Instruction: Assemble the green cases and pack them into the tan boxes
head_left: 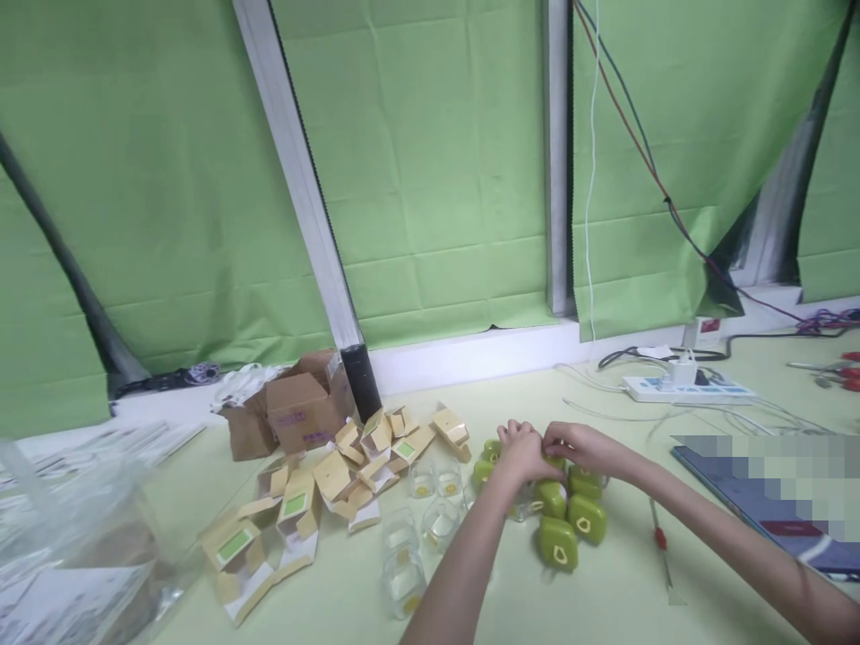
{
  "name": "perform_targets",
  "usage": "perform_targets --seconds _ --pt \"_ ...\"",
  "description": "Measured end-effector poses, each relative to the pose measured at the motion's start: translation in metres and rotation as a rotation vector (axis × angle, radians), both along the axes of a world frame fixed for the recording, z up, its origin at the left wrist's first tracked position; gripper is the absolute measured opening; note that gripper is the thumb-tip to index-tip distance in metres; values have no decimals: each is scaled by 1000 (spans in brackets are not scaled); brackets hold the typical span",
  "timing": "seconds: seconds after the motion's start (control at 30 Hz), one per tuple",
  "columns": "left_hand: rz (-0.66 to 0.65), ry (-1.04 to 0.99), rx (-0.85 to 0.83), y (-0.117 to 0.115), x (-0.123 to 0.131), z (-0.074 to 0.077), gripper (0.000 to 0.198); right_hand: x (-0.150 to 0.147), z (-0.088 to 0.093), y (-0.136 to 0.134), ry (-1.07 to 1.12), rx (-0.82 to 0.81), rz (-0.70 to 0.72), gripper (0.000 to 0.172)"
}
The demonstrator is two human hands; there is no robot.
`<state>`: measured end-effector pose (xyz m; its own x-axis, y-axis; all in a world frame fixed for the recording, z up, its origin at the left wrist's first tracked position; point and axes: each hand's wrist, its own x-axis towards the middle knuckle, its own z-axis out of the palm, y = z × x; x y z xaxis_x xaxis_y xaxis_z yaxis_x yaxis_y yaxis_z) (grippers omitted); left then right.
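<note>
Several small rounded green cases [558, 543], some with a pale ring-shaped mark on top, sit in a cluster on the pale table. Over the back of this cluster, my left hand [528, 451] has its fingers bent and its thumb against one green case [554, 460]. My right hand [576, 446] meets it from the other side, fingers curled down onto the same case. The hands partly hide that case and its neighbours. Left of my left forearm stand several clear plastic boxes [404, 580] with yellow round marks.
Opened yellow cartons [296, 506] lie heaped left of the clear boxes, with a brown cardboard box [299, 412] behind. A plastic bag [87, 546] lies far left. Right are a power strip [692, 390], cables, a red-handled screwdriver [660, 539] and a dark tablet-like slab [745, 502].
</note>
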<state>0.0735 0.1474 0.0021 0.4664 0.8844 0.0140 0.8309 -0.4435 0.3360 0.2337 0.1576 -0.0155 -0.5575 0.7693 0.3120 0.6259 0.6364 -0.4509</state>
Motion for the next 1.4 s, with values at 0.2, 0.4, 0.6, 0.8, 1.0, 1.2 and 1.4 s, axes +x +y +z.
perform_targets --seconds 0.2,0.4,0.6,0.8,1.0,1.2,1.4 --pt "33 -7 -7 2 -4 -3 85 17 3 17 70 60 -161 20" --pt "195 1 92 17 -23 7 53 22 1 36 -22 35 -184 22" --pt "269 73 21 40 -26 0 34 -36 -7 49 -1 55 -22 26" --pt "287 102 9 43 -28 -8 34 -36 6 76 138 77 -86 27" --pt "286 100 1 43 -31 -8 34 -30 -3 69 95 8 2 26" --pt "334 61 -14 40 -27 -6 34 -18 5 73 171 58 -225 29" --pt "323 -109 -79 27 -43 16 38 5 3 63 86 -49 -228 27"
